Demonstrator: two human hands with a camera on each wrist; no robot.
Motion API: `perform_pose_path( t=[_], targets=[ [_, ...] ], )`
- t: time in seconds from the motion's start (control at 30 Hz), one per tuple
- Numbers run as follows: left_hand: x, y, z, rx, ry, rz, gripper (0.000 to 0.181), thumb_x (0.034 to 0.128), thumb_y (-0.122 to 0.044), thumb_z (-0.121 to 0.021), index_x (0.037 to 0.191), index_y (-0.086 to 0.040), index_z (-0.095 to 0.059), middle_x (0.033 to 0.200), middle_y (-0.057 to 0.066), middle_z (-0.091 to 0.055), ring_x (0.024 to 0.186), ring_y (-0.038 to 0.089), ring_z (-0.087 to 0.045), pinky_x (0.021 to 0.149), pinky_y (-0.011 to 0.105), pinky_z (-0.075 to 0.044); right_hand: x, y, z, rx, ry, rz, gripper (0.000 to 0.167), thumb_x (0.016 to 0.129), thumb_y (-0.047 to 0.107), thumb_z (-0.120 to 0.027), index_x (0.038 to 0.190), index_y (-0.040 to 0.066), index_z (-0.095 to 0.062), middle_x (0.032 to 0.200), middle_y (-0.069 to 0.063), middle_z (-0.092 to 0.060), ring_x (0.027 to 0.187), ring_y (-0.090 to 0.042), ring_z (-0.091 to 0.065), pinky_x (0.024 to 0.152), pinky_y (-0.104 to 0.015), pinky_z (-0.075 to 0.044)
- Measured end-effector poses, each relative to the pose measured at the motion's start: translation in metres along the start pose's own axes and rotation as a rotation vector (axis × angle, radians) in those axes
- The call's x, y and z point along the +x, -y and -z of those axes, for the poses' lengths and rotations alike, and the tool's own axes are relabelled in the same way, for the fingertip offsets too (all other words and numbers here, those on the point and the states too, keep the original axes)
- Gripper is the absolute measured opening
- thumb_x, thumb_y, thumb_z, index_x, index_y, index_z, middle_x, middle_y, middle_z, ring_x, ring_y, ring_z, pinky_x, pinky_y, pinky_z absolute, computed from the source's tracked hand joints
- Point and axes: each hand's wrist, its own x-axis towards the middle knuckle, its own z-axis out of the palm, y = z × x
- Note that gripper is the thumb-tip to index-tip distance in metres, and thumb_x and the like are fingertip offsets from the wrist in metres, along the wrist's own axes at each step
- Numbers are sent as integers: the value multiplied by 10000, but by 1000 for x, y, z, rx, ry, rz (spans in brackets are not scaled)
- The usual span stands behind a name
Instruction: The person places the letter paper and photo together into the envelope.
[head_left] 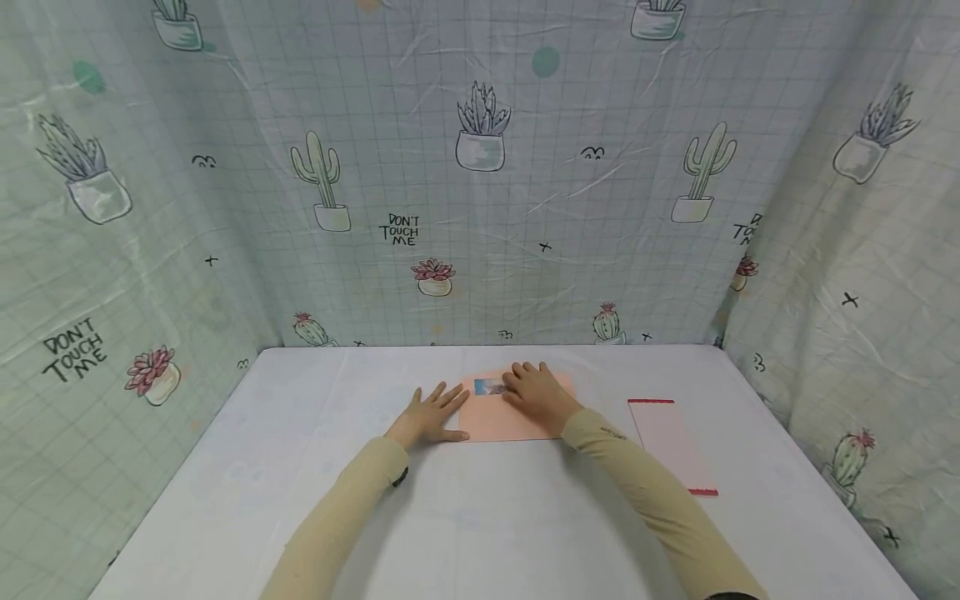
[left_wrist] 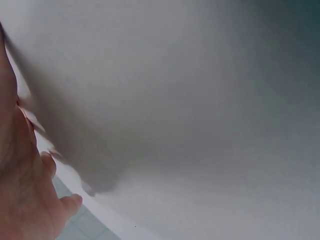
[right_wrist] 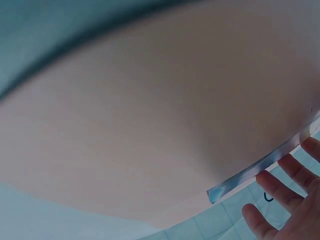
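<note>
A peach paper sheet [head_left: 498,423], possibly an envelope, lies flat on the white table. Near its top edge sits a small blue picture piece [head_left: 483,387], which also shows as a narrow blue strip [right_wrist: 240,177] in the right wrist view. My left hand [head_left: 427,417] is spread, its thumb and fingertips at the sheet's left edge. On the right end of the picture piece rest the fingertips of my right hand [head_left: 542,395], palm down over the sheet, covering part of both. The left wrist view shows the left hand [left_wrist: 25,180] at its left border, mostly against the bare tabletop.
To the right lies a pale pink rectangular card [head_left: 671,442] with red strips at both ends; the right forearm hides part of it. A patterned cloth [head_left: 480,217] hangs behind the white table [head_left: 465,517] and along both sides.
</note>
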Motion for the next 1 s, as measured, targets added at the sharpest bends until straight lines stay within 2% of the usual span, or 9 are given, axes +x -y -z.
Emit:
perform_pose_path(
  t=[0.17, 0.43, 0.7, 1.0],
  targets=[
    [-2, -1, 1, 42, -23, -13, 814, 819, -629, -420, 1446, -191, -140, 1516, 3, -121, 1387, 304, -118, 1048, 614, -155, -4, 0, -1, -7, 12, 15, 343, 946, 425, -351, 1097, 161, -508, 1120, -77, -510, 1024, -244, -499, 870, -492, -397],
    [-1, -3, 2, 77, -27, -4, 823, 821, -633, -412, 1445, -167, -146, 1514, 3, -132, 1389, 290, -122, 1058, 605, -137, -11, -1, -2, 17, -98, 65, 238, 928, 352, -442, 1038, 157, -522, 972, -37, -496, 886, -212, -487, 798, -469, -403],
    [1, -3, 2, 85, -27, 0, 832, 818, -640, -409, 1445, -162, -142, 1513, -3, -132, 1388, 288, -130, 1054, 613, -135, -16, -4, -3, -4, -77, 96, 248, 928, 408, -415, 1004, 191, -509, 908, 8, -474, 824, -151, -448, 708, -366, -373],
    [0, -4, 1, 82, -46, 3, 840, 807, -651, -415, 1443, -166, -158, 1510, -9, -150, 1385, 283, -152, 1053, 610, -143, -22, -1, 1, 1, -55, 107, 279, 930, 400, -416, 1084, 196, -527, 942, -9, -504, 870, -168, -473, 711, -368, -385]
  ],
)
